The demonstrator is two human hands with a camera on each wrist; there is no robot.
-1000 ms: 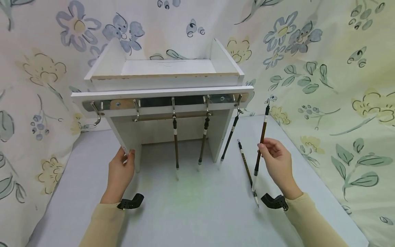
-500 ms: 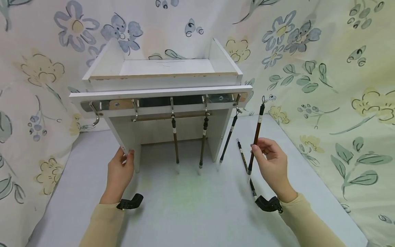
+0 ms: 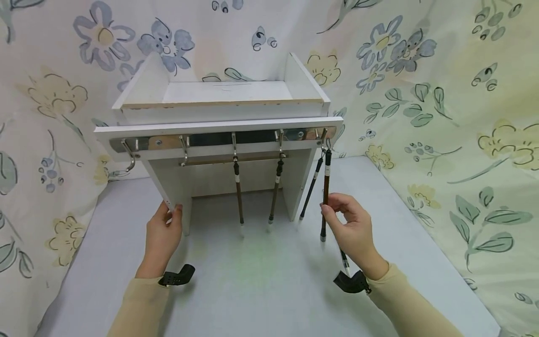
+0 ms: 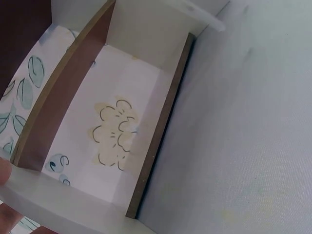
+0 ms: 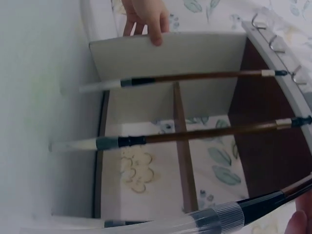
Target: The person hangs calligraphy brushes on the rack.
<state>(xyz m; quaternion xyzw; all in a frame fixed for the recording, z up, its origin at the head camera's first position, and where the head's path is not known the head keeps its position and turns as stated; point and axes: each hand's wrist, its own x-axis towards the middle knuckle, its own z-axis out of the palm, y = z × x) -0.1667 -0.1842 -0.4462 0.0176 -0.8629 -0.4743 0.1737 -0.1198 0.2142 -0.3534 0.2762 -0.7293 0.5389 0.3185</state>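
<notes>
The held brush (image 3: pixel 326 183) is coloured reddish-brown, banded black and white; the rack (image 3: pixel 227 92) is mostly coloured white; the backdrop (image 3: pixel 425 161) is patterned with blue and yellow flowers.

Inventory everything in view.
Table: one, white, foreground
Rack: one, white, on table
Hook rail: one, metallic, rack front
Hooks: five, silver, on hook rail
Hanging brushes: three, brown or black, rightmost three hooks
Held brush: one, brown-black, near rightmost hook
Lying brush: one, dark, on table, partly hidden
Floral cloth: count unclear, cream, around table
Wrist cameras: two, black, wrists
Sleeves: two, pale yellow, forearms
Left hand: one, gripping rack's side
Right hand: one, pinching held brush
</notes>
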